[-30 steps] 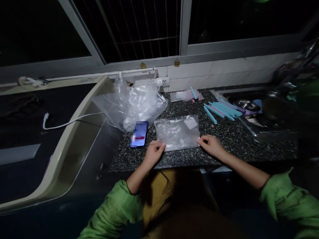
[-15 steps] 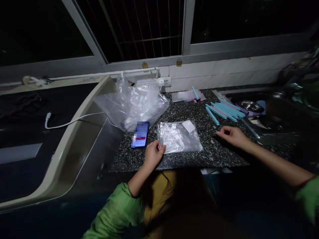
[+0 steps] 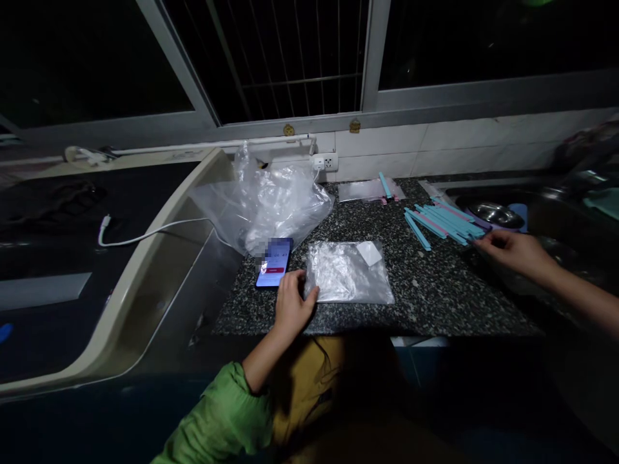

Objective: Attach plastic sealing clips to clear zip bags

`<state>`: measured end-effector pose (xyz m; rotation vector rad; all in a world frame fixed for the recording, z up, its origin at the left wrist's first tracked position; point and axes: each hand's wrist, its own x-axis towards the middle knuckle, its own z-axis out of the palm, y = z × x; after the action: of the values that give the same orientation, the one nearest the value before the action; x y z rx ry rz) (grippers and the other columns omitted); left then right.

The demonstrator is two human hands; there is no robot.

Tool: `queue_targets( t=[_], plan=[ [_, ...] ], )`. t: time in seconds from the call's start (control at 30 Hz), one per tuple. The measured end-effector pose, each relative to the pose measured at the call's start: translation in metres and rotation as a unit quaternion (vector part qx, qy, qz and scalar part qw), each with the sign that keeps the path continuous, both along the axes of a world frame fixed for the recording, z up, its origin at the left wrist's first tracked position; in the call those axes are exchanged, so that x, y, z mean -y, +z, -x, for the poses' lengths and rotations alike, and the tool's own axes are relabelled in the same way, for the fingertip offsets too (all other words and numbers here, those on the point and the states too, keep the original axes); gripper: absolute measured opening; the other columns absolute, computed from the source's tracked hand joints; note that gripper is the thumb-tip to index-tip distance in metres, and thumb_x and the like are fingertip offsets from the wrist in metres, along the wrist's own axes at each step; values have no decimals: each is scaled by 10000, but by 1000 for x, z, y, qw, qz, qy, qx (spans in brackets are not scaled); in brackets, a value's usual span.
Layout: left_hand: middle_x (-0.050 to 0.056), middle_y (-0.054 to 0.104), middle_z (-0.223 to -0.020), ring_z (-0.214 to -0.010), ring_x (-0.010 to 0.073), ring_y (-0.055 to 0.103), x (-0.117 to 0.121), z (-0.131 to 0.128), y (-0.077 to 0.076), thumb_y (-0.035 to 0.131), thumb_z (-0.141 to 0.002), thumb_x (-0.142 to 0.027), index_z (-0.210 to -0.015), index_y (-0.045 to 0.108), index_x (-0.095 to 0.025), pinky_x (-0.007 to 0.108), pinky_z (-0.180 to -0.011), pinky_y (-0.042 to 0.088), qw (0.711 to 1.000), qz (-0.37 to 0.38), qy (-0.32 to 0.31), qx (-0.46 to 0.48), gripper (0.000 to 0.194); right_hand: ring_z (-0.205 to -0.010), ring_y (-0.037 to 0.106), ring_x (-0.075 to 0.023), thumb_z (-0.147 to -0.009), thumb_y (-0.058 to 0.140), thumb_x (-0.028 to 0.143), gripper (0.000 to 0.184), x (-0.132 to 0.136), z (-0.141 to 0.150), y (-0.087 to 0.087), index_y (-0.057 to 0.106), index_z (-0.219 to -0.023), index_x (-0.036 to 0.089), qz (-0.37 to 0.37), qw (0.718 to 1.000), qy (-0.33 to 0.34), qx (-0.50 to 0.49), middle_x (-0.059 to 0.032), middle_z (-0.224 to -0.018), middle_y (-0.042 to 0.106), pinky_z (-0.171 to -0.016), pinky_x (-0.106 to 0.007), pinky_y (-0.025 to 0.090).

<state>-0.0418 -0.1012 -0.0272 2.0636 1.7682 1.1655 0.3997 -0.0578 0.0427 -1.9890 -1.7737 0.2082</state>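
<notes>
A small clear plastic bag (image 3: 351,273) with a white label lies flat on the speckled granite counter (image 3: 435,296). My left hand (image 3: 291,303) rests on the bag's left edge, fingers curled and pinching it. Far to the right, my right hand (image 3: 513,250) reaches the near end of a pile of blue and pink strips (image 3: 442,221), its fingers closing on the strips' tips. A phone (image 3: 274,262) with a lit screen lies just left of the bag, beside my left hand.
A big crumpled clear plastic bag (image 3: 265,200) sits behind the phone. More flat clear bags with a blue strip (image 3: 370,189) lie by the wall under a socket (image 3: 325,161). A sink with a steel bowl (image 3: 491,212) is at right. A white cable (image 3: 145,233) runs left.
My right hand let go of the small bag's right corner and travelled right to the strip pile. My left hand stayed on the bag's left edge. The view shifted slightly.
</notes>
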Motion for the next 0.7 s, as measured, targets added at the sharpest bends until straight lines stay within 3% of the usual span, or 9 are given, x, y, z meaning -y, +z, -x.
queue_targets(
  t=[0.1,0.17,0.27,0.4,0.53,0.7],
  plan=[
    [124,566,-1140,-1094,242,498,-4,-7,18,521,-804,-307,-1112,520,-179,412,-965,372,991,-103,-46,-69,334,-664,556,-219,-788,437,587,389,8,47,-9,549,-693,227,-120,978,168,22,-93,-710,606,-638,-379,436],
    [107,580,-1170,-1116,231,502,-15,-18,32,484,-832,-295,-1099,554,-195,406,-987,366,980,-87,-129,-121,293,-795,579,-224,-837,448,441,271,10,90,-15,590,-784,216,-163,950,266,32,-90,-810,624,-731,-378,462],
    [115,495,-1336,-1226,254,442,-36,-36,41,481,-838,-294,-1172,548,-168,413,-1030,338,953,-12,-222,-206,364,-906,550,-230,-848,459,321,219,3,149,-23,624,-937,208,-169,919,347,82,-93,-934,621,-789,-385,456],
    [151,339,-1453,-1338,293,307,-54,-47,26,491,-835,-387,-1309,441,-128,467,-1087,244,927,77,-245,-275,542,-955,508,-248,-802,531,258,279,-16,184,-40,617,-1055,180,-127,917,354,136,-116,-1046,591,-828,-397,438],
    [118,297,-1477,-1367,275,255,-57,-44,5,409,-870,-443,-1364,370,-166,491,-1102,188,912,125,-254,-295,567,-938,497,-243,-823,508,270,279,-28,182,-59,625,-1054,166,-87,924,342,146,-117,-1035,591,-827,-390,433],
    [99,309,-1475,-1360,256,276,-60,-41,-3,363,-882,-467,-1367,367,-215,488,-1094,208,920,108,-253,-280,546,-935,500,-229,-852,472,290,288,-29,175,-69,626,-1076,195,-76,926,344,139,-105,-1032,595,-821,-377,425]
  ],
)
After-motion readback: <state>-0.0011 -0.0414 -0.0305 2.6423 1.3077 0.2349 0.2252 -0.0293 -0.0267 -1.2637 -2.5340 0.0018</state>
